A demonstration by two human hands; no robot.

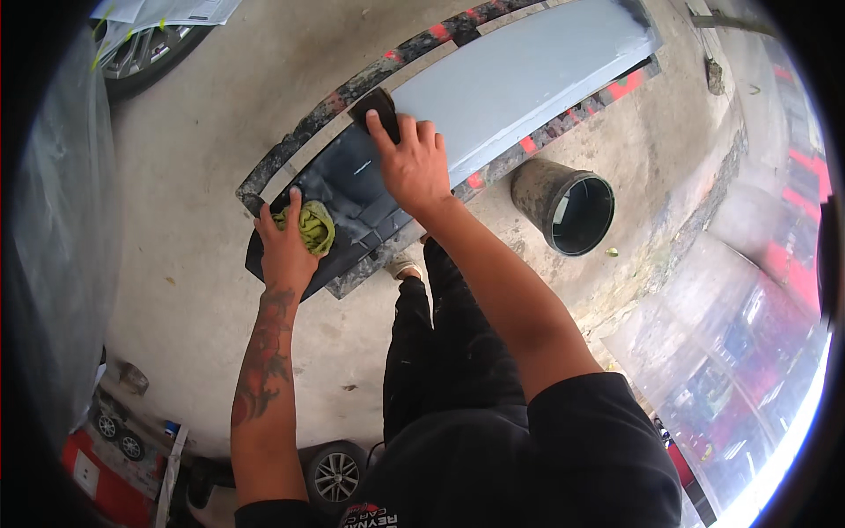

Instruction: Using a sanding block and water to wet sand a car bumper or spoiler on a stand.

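Concrete floor (176, 220); 1 grey-and-black panel (519, 79), 12 o'clock; 1 bucket (532, 198), 2 o'clock. Left hand (289, 251): fingers parted, holding green cloth (319, 229). Right hand (415, 180): fingers gripping dark block (378, 97).

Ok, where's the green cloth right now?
In the head view, left of centre: the green cloth is partly under the left hand, on the dark end of the long panel.
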